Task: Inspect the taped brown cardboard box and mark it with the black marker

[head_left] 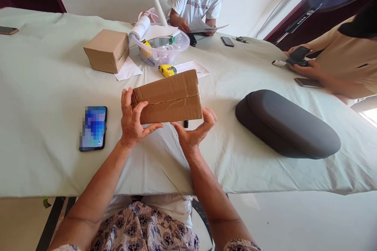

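I hold a taped cardboard box [169, 96] above the table with both hands. My left hand [134, 119] grips its left end, fingers wrapped over the near face. My right hand [194, 133] cups the box from below at its right corner. A small dark object [185, 124] lies on the cloth just under the box.
A phone [93, 128] lies left of my hands, a grey case [287, 125] to the right. Farther back sit a second cardboard box [107, 50], a yellow tape measure [167, 70], papers and a clear bowl [163, 49] of items. Two other people sit across and at right.
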A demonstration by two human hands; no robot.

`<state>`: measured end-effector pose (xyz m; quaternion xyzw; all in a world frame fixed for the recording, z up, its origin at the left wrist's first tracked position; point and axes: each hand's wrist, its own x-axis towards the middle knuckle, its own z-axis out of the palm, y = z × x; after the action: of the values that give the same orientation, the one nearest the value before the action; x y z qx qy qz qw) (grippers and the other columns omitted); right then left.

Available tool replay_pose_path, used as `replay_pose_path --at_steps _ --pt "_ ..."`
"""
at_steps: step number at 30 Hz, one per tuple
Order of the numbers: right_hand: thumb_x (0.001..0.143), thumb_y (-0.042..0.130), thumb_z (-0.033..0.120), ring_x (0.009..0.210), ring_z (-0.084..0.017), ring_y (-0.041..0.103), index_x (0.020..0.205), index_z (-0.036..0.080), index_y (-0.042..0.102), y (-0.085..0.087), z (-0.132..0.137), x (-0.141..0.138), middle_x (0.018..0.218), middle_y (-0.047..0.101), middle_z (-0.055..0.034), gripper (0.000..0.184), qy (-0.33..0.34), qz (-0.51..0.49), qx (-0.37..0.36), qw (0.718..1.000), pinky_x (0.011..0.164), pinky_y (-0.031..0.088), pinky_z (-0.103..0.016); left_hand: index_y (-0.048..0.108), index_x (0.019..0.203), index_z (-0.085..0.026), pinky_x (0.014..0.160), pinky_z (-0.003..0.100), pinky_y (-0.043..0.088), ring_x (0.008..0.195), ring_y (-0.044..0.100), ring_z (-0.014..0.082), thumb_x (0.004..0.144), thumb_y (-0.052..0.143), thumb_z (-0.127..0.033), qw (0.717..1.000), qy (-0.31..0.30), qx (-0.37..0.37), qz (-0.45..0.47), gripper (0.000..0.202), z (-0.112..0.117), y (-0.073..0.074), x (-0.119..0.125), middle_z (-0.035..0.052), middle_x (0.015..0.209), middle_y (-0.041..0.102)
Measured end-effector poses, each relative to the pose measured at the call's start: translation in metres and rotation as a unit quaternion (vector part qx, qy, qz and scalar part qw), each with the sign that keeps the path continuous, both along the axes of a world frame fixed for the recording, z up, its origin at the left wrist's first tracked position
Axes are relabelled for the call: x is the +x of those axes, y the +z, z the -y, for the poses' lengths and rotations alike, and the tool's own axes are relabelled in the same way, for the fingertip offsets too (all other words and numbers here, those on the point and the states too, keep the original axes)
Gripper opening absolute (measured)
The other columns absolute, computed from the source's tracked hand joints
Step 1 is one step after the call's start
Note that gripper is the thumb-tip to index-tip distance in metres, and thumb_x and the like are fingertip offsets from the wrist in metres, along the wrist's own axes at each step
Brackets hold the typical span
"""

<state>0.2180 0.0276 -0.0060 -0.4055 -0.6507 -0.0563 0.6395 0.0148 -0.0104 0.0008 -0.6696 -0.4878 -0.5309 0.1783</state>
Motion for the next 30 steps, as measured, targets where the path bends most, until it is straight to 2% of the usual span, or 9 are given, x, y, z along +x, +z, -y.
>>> replay_pose_path --at_steps 5,8,11,15,19,22,25,28,30 --pt "0.088 0.065 0.066 0.108 -0.026 0.058 0.126 0.027 0.049 0.002 0.002 0.000 0.115 0.054 -0.0069 0.057 0.031 -0.027 -0.026 0.999 0.095 0.052 -0.050 0.051 0.135 -0.024 0.123 0.072 0.027 0.159 0.024 0.0457 0.080 0.073 -0.070 1.000 -0.012 0.008 -0.003 0.075 0.003 0.006 -0.005 0.0209 0.168 0.030" --pt "0.093 0.057 0.063 0.109 -0.026 0.058 0.121 0.028 0.051 0.002 0.003 0.002 0.113 0.054 -0.0066 0.046 0.058 -0.061 -0.064 0.994 0.097 0.051 -0.050 0.055 0.133 -0.024 0.124 0.070 0.025 0.159 0.026 0.0427 0.091 0.064 -0.058 1.000 -0.028 -0.012 -0.002 0.055 0.005 0.008 -0.009 0.0177 0.168 0.032" --pt "0.095 0.052 0.062 0.109 -0.026 0.059 0.115 0.028 0.053 0.002 0.002 0.004 0.109 0.055 -0.0062 0.040 0.077 -0.094 -0.102 0.987 0.099 0.050 -0.052 0.057 0.130 -0.024 0.124 0.066 0.029 0.157 0.032 0.0401 0.096 0.056 -0.045 0.999 -0.009 -0.049 0.001 0.041 0.007 0.009 -0.012 0.0162 0.166 0.036" --pt "0.095 0.049 0.061 0.108 -0.026 0.060 0.112 0.027 0.055 0.001 -0.001 0.007 0.108 0.057 -0.0059 0.038 0.094 -0.115 -0.123 0.981 0.099 0.050 -0.052 0.054 0.134 -0.022 0.121 0.061 0.037 0.152 0.040 0.0385 0.091 0.058 -0.044 0.998 0.030 -0.048 0.034 0.049 0.007 0.010 -0.016 0.0178 0.162 0.040" --pt "0.095 0.052 0.056 0.105 -0.025 0.062 0.113 0.026 0.058 0.000 -0.002 0.005 0.110 0.061 -0.0061 0.036 0.114 -0.150 -0.140 0.972 0.095 0.052 -0.047 0.052 0.136 -0.021 0.118 0.056 0.043 0.148 0.045 0.0353 0.090 0.059 -0.036 0.997 0.033 -0.008 0.065 0.048 0.007 0.008 -0.019 0.0182 0.163 0.040" --pt "0.096 0.053 0.050 0.105 -0.023 0.064 0.113 0.026 0.061 0.001 -0.002 0.003 0.111 0.065 -0.0059 0.031 0.138 -0.178 -0.155 0.962 0.094 0.054 -0.045 0.052 0.139 -0.021 0.112 0.052 0.049 0.146 0.047 0.0343 0.088 0.061 -0.030 0.994 0.035 -0.024 0.096 0.052 0.009 0.006 -0.021 0.0191 0.162 0.039" --pt "0.095 0.052 0.046 0.109 -0.024 0.066 0.112 0.025 0.063 0.002 -0.003 0.001 0.111 0.067 -0.0060 0.029 0.152 -0.193 -0.181 0.952 0.096 0.054 -0.045 0.050 0.142 -0.021 0.102 0.048 0.056 0.146 0.047 0.0350 0.087 0.063 -0.031 0.987 0.055 -0.052 0.141 0.058 0.010 0.004 -0.021 0.0192 0.160 0.042" --pt "0.093 0.053 0.041 0.110 -0.023 0.067 0.108 0.024 0.062 0.000 -0.006 0.000 0.112 0.069 -0.0063 0.025 0.150 -0.208 -0.207 0.944 0.100 0.054 -0.045 0.047 0.145 -0.022 0.086 0.037 0.060 0.140 0.052 0.0307 0.089 0.060 -0.034 0.972 0.069 -0.056 0.216 0.058 0.008 0.003 -0.019 0.0183 0.155 0.046" --pt "0.092 0.054 0.038 0.110 -0.022 0.068 0.104 0.023 0.062 -0.003 -0.008 -0.001 0.113 0.070 -0.0067 0.020 0.150 -0.204 -0.234 0.939 0.101 0.053 -0.045 0.052 0.139 -0.021 0.086 0.033 0.059 0.130 0.059 0.0256 0.092 0.057 -0.034 0.962 0.066 -0.063 0.257 0.049 0.004 0.002 -0.017 0.0162 0.145 0.055"
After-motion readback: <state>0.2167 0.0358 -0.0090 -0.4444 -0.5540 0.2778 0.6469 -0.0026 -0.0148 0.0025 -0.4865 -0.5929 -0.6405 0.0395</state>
